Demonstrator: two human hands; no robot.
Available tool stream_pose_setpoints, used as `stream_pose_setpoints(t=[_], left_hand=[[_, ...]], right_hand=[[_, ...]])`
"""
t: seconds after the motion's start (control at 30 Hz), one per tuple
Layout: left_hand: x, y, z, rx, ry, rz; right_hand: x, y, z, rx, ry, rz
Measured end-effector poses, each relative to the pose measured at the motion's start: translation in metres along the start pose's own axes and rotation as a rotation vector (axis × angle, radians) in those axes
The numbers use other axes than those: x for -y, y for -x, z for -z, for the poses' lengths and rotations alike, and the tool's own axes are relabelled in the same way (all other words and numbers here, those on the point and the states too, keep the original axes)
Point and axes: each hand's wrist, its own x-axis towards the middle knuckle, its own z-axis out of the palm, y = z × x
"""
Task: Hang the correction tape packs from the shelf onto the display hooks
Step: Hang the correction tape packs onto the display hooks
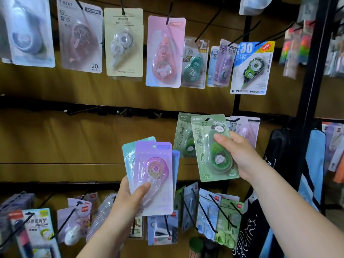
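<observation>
My left hand [130,200] grips a small fan of correction tape packs [154,174]: a purple one in front, with teal and blue ones behind it. My right hand [236,155] holds a green panda correction tape pack [210,146] up at the middle rail, with its hang hole at the tip of a black hook [208,119]. Another green pack [183,135] hangs just behind it to the left. Several middle-row hooks [83,110] to the left carry nothing.
The upper row holds hanging packs, among them a pink one [164,51] and a blue "30" pack [252,67]. More packs hang along the bottom row [210,211]. A black upright post [314,75] and a hanging bag [279,146] stand at the right.
</observation>
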Motion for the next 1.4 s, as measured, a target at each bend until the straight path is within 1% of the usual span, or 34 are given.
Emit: stream_pose_setpoints(t=[0.2,0.33,0.43,0.5,0.63,0.77,0.97,1.07,1.2,1.3,1.4], left_hand=[[0.001,-0.002,0.002,0.023,0.013,-0.001],[-0.001,-0.002,0.000,0.031,0.012,-0.013],[-0.002,-0.002,-0.001,0.031,0.024,-0.012],[-0.005,-0.002,-0.001,0.037,0.023,-0.014],[-0.005,-0.001,0.001,0.019,0.024,-0.023],[-0.006,-0.001,0.004,-0.003,0.024,-0.020],[-0.009,-0.005,0.014,-0.006,0.019,-0.029],[-0.008,-0.009,0.022,-0.010,0.019,-0.035],[-0.005,-0.015,0.031,-0.030,0.012,-0.038],[-0.007,-0.016,0.033,-0.050,0.025,-0.040],[-0.010,-0.013,0.034,-0.050,0.019,-0.039]], right_hand=[[0.001,-0.003,0.009,0.029,-0.058,-0.039],[-0.001,-0.005,0.010,0.054,-0.048,-0.083],[-0.007,-0.005,0.007,0.001,0.026,-0.111],[-0.009,-0.006,0.004,-0.047,0.091,-0.077],[-0.016,-0.009,0.001,-0.061,0.211,0.024],[-0.021,-0.016,-0.006,-0.077,0.234,0.055],[-0.028,-0.037,-0.023,-0.165,0.300,0.013],[-0.033,-0.045,-0.032,-0.175,0.336,-0.015],[-0.043,-0.054,-0.040,-0.195,0.294,-0.042],[-0.047,-0.054,-0.044,-0.232,0.296,-0.026],[-0.050,-0.046,-0.046,-0.226,0.300,-0.037]])
